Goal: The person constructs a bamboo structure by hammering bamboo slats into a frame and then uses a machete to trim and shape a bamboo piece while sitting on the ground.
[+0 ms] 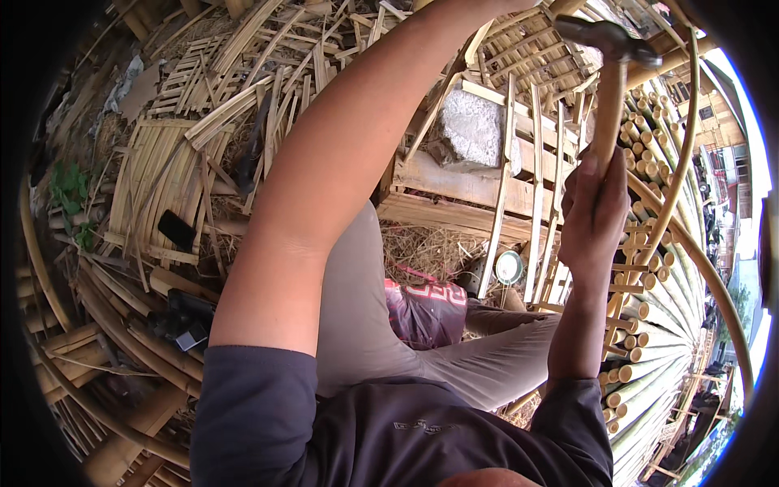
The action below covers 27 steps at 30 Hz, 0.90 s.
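Plainly, lettering (426, 426) marks the shirt (365, 450); the right grip (596, 207) holds a hammer (611, 101).

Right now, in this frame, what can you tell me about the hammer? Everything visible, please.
The hammer has a dark, metal-looking head, blunt at one end and longer and narrower at the other, on a light brown, wooden-looking handle. It stands head-up at the picture's upper right, tilted slightly. The right hand grips the handle, hiding its lower end; no other contact is evident.

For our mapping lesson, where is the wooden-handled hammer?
The hammer is at the head view's upper right, in the right grip, left of stacked round yellow bamboo poles.
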Tool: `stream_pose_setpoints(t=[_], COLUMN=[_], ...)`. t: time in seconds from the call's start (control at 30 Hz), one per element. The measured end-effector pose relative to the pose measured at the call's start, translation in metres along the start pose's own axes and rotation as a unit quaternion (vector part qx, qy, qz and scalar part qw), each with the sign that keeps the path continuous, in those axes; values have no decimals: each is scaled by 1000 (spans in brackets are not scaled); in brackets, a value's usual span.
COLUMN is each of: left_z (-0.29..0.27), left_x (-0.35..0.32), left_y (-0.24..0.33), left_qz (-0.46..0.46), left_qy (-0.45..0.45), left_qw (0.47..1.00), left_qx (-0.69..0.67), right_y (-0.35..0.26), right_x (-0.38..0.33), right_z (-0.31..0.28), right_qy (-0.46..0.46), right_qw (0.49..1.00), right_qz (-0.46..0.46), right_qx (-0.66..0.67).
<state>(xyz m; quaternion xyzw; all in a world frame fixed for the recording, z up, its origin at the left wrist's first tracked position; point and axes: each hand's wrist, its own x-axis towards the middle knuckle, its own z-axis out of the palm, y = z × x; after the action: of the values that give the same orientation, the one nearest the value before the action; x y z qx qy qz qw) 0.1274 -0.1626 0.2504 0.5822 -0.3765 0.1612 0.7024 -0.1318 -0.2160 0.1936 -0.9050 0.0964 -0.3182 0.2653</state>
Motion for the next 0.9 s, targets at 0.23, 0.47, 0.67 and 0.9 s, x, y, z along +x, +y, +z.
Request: stream_pose_setpoints(t=[0.23,0.47,0.67,0.9], left_z=[5,-21,-27,-57], left_x=[9,15,17,20], left_y=[1,-25,-24,-35], left_qz=[-51,50,25,33], left_qy=[-1,45,78,94], left_qw=[997,997,993,993], left_qx=[53,40,89,62], right_y=[44,-21,28,-22], right_x=[-2,34,10,24], right_z=[45,4,48,20], right_qy=[-112,63,-182,-107], right_qw=[981,991,971,979], right_qz=[-98,-71,-47,-111], right_qx=[-127,94,-147,-135])
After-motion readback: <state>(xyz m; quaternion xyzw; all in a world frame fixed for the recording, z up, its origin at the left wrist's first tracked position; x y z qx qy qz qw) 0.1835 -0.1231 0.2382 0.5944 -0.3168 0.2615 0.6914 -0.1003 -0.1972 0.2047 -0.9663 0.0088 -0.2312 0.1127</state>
